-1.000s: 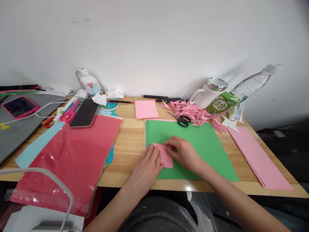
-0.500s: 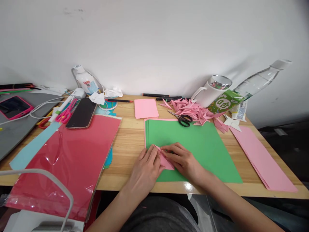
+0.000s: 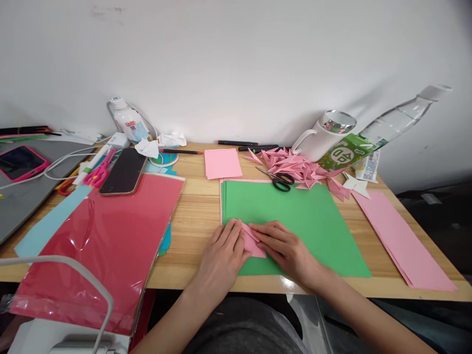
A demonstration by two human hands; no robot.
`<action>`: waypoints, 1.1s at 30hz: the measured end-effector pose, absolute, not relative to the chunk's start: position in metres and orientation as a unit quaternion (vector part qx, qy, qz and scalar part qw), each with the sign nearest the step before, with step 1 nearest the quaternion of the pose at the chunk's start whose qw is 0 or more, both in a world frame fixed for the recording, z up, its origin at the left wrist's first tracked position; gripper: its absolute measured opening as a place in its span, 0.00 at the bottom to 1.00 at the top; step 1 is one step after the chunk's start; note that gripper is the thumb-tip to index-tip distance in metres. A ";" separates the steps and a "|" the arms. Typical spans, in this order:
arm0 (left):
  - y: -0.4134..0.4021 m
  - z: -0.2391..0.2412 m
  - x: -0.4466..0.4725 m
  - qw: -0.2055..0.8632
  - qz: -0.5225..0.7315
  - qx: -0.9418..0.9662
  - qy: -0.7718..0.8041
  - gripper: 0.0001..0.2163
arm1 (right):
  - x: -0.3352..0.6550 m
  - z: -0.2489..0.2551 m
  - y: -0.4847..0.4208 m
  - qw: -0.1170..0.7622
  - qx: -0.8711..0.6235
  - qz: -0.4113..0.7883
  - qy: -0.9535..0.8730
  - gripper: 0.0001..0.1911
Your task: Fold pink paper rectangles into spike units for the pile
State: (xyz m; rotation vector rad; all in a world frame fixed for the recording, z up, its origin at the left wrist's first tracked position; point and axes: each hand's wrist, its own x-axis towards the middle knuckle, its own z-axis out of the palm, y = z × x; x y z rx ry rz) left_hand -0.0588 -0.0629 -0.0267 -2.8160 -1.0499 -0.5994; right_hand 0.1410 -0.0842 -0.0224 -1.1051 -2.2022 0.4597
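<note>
A small piece of pink paper [image 3: 253,247] lies partly folded on a sheet of green paper [image 3: 295,211], its upper edge turned over in a narrow flap. My left hand [image 3: 225,248] holds the paper's left side down, its fingers together and covering that part. From the right, my right hand [image 3: 285,246] grips the folded edge, fingers close together with the tips on the flap. Black-handled scissors [image 3: 282,182] rest at the green sheet's far edge. Behind them is a heap of folded pink paper pieces [image 3: 291,167].
A stack of pink squares [image 3: 223,163] lies beyond the green sheet. Pink strips [image 3: 403,241] are at the right. A white mug [image 3: 320,137] and a leaning clear bottle [image 3: 398,118] stand behind. To the left are a red sheet in plastic [image 3: 106,246], a phone [image 3: 124,172] and pink scissors [image 3: 100,172].
My right hand's fingertips have slid slightly right and down along the folded edge, away from the left fingers, showing more of the flap. My left hand stays nearly in place.
</note>
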 end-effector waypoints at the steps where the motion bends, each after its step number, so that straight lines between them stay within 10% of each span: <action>1: -0.063 -0.027 -0.058 0.037 -0.194 -0.918 -0.344 0.16 | 0.141 -0.022 -0.085 0.309 -0.418 0.172 -0.837 0.19; 33: -0.066 -0.030 -0.060 0.039 -0.168 -0.927 -0.333 0.11 | 0.141 -0.030 -0.100 0.265 -0.441 0.090 -0.853 0.27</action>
